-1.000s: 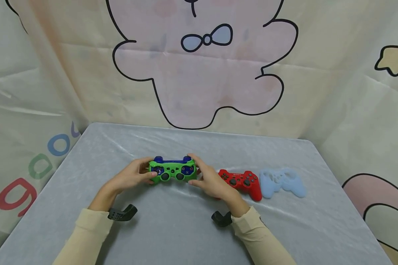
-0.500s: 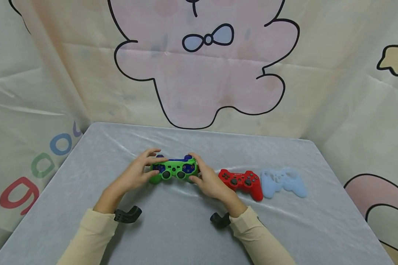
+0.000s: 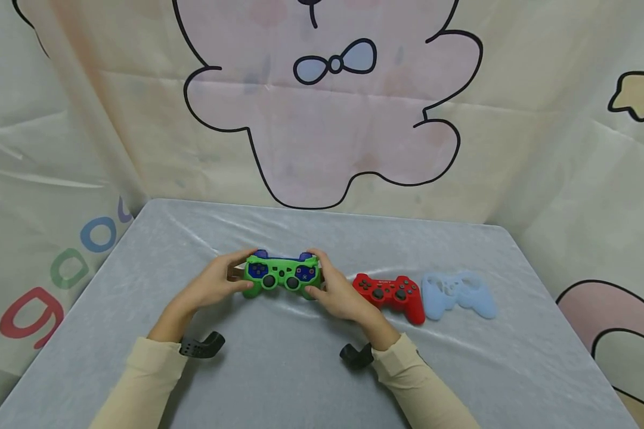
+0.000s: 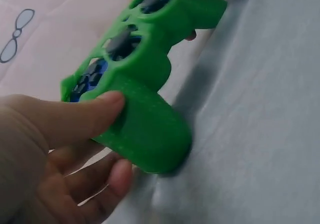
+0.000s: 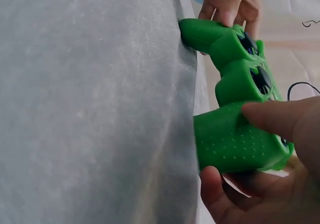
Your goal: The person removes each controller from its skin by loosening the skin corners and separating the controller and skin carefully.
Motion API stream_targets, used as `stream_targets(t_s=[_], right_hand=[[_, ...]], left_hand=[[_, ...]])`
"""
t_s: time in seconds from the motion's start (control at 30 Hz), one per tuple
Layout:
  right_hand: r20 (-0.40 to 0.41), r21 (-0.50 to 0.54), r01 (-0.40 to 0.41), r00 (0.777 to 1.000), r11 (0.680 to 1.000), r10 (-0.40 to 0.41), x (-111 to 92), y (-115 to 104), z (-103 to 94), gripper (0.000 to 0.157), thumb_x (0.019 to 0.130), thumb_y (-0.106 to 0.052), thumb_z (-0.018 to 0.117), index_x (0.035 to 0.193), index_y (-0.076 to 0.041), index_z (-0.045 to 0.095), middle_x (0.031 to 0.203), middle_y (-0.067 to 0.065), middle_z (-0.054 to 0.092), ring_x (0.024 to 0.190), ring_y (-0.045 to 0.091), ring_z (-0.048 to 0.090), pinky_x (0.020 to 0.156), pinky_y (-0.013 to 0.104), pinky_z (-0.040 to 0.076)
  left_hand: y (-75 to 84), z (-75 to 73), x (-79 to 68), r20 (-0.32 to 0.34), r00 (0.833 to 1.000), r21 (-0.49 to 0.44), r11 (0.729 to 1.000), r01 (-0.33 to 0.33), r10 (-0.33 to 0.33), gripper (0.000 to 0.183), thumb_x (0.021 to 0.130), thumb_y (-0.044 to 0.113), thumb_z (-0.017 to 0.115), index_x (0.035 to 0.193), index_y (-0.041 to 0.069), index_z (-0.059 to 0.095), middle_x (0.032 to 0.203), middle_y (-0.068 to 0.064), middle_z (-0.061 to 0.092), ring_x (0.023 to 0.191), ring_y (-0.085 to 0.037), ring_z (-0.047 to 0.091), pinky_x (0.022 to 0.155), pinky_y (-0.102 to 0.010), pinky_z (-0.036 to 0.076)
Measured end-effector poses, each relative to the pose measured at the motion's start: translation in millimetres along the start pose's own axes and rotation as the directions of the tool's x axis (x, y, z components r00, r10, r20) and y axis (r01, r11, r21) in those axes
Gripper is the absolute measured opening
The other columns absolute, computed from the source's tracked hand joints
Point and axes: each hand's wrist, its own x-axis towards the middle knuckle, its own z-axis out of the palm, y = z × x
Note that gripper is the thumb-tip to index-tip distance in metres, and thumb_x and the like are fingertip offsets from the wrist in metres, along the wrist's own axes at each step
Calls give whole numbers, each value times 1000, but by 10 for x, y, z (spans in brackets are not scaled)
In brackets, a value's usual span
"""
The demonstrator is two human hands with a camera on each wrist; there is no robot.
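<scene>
Between both hands is a blue game controller (image 3: 257, 270) wearing a green silicone cover (image 3: 280, 266), its sticks and buttons facing up. My left hand (image 3: 214, 282) grips its left end; in the left wrist view the thumb lies on the cover's dotted grip (image 4: 145, 124), other fingers underneath. My right hand (image 3: 341, 292) holds the right end, thumb on that grip in the right wrist view (image 5: 230, 139) and fingers curled beneath. The blue shoulder buttons show at the controller's far edge in the head view.
Right of my right hand a red controller (image 3: 390, 293) lies on the grey cloth-covered table (image 3: 279, 369). Beside it is a flat light-blue silicone cover (image 3: 458, 295). A printed curtain (image 3: 322, 137) hangs behind the table. A black camera mount (image 3: 203, 345) sits at my left wrist.
My left fingers lifted over the controller's top left half a second ago, then drew back to its left end. The right hand keeps its hold. The red controller stays put.
</scene>
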Motion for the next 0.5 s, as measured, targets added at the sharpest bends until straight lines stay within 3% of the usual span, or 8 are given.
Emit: stream_targets(t_s=[0.23,0.4,0.5], right_hand=[[-61,13,-58,996,998,59,19,15,50,84,92,-14,75,158,-19,25,127,11,62,109,21,60,95,40,51],[-94,59,-67,993,996,72,30,30,55,80,93,-10,73,158,-17,27,126,13,63,109,23,61,93,42,51],[-97,81,-64,993,995,72,36,46,61,80,93,-8,72,158,-17,27,126,13,63,106,21,60,89,36,51]], left_hand=[[-76,74,54,-75,997,-78,997,4,-10,61,92,0,70,145,-12,43,141,-35,53,116,-47,65,92,-29,57],[-72,117,84,-162,987,-178,984,-8,-21,55,91,2,72,140,-9,49,135,-34,57,108,-33,69,85,-17,54],[-76,136,77,-141,990,-244,969,-25,-10,53,92,2,70,139,-5,46,137,-34,55,106,-19,69,85,-18,55]])
